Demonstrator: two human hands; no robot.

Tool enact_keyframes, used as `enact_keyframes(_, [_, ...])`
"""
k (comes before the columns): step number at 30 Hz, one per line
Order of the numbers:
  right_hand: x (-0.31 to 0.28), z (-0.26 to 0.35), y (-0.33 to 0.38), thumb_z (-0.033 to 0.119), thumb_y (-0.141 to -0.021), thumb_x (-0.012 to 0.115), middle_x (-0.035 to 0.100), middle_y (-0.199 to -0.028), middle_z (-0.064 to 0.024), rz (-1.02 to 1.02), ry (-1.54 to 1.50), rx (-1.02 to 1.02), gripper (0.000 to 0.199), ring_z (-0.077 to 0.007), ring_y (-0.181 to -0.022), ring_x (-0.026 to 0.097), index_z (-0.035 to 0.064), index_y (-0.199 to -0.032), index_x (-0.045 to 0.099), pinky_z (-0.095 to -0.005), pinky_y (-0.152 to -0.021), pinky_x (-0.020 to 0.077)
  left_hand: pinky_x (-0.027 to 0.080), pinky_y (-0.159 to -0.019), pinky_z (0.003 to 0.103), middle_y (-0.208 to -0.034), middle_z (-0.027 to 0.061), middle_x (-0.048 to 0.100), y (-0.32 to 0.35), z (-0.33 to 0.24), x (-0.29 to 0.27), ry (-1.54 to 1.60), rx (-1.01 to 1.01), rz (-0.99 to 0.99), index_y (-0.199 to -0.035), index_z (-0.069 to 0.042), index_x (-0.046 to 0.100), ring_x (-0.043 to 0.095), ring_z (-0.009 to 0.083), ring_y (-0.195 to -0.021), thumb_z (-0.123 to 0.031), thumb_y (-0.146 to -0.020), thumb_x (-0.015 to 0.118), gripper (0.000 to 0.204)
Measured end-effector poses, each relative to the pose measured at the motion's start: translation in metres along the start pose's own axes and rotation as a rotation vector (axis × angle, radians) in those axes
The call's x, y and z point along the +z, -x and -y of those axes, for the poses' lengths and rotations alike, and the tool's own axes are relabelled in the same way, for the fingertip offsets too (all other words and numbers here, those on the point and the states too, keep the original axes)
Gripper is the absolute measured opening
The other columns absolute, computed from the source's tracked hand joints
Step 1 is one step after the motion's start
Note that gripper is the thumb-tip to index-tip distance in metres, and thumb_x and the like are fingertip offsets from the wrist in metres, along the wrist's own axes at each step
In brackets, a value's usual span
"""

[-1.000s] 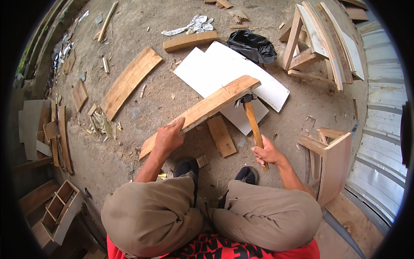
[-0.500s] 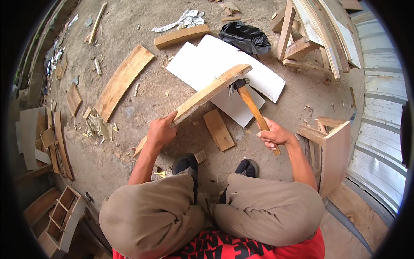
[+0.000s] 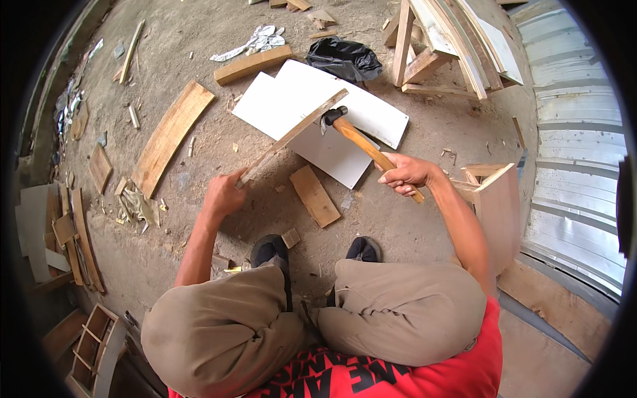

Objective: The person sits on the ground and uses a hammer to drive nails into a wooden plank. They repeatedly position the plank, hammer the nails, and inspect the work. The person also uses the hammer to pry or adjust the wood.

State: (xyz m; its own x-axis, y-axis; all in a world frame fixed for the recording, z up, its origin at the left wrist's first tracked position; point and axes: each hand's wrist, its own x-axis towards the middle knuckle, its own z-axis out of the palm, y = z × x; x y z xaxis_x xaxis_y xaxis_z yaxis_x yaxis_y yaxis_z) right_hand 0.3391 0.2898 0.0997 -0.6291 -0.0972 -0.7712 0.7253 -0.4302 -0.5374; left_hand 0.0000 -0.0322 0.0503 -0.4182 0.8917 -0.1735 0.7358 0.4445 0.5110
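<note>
My left hand (image 3: 224, 194) is closed around the near end of a long wooden board (image 3: 286, 140), which slants up toward the far right. Only a thin strip of its side shows from here. Wrapped round the lower part of a wooden handle, my right hand (image 3: 406, 174) grips a hammer (image 3: 361, 141). The dark metal head is right by the board's far end; whether it touches the wood I cannot tell. Beneath the board and hammer, white panels (image 3: 335, 158) lie overlapping on the ground. A short wooden plank (image 3: 315, 196) rests between the two hands, nearer to me.
A wide plank (image 3: 174, 137) lies to the left, and a thick wood bar (image 3: 253, 64) beyond the panels. Next to them sits a black plastic bag (image 3: 344, 58). Wooden frames (image 3: 431, 65) stand at the far right, and a wooden box (image 3: 494, 209) stands beside my right arm.
The board has turned in my left hand, so its broad face no longer shows and only a narrow side does. The hammer stays at its far end. The whole view has shifted slightly.
</note>
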Motion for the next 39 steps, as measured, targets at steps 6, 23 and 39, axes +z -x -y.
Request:
enact_keyframes(6, [-0.004, 0.026, 0.011, 0.006, -0.091, 0.064, 0.044, -0.061, 0.0054, 0.034, 0.096, 0.086, 0.064, -0.0042, -0.042, 0.043, 0.0013, -0.142, 0.024, -0.0231, -0.034, 0.0363, 0.055, -0.069, 0.045, -0.074, 0.0203, 0.069, 0.003, 0.004, 0.0, -0.047, 0.04, -0.035, -0.119, -0.008, 0.07, 0.069, 0.0377, -0.071, -0.024, -0.083, 0.073, 0.039])
enact_keyframes(23, [-0.01, 0.007, 0.074, 0.019, -0.088, 0.075, 0.055, -0.073, -0.0016, -0.32, 0.593, -0.081, 0.054, -0.0097, -0.054, 0.047, -0.0033, -0.132, 0.052, -0.0288, -0.049, 0.0389, 0.056, -0.069, 0.045, -0.076, 0.0207, 0.07, -0.008, 0.014, -0.021, -0.014, -0.022, 0.068, -0.11, -0.007, 0.073, 0.069, 0.039, -0.072, -0.029, -0.081, 0.075, 0.036])
enact_keyframes(39, [0.123, -0.136, 0.036, 0.02, -0.099, 0.062, 0.053, -0.069, 0.0017, -1.143, 0.096, -0.841, 0.018, -0.0049, -0.059, 0.048, 0.0026, -0.099, 0.056, -0.0227, -0.052, 0.0385, 0.056, -0.074, 0.045, -0.081, 0.0222, 0.071, 0.001, 0.011, -0.011, -0.025, -0.012, 0.028, -0.116, -0.005, 0.072, 0.07, 0.0402, -0.08, -0.026, -0.081, 0.075, 0.041])
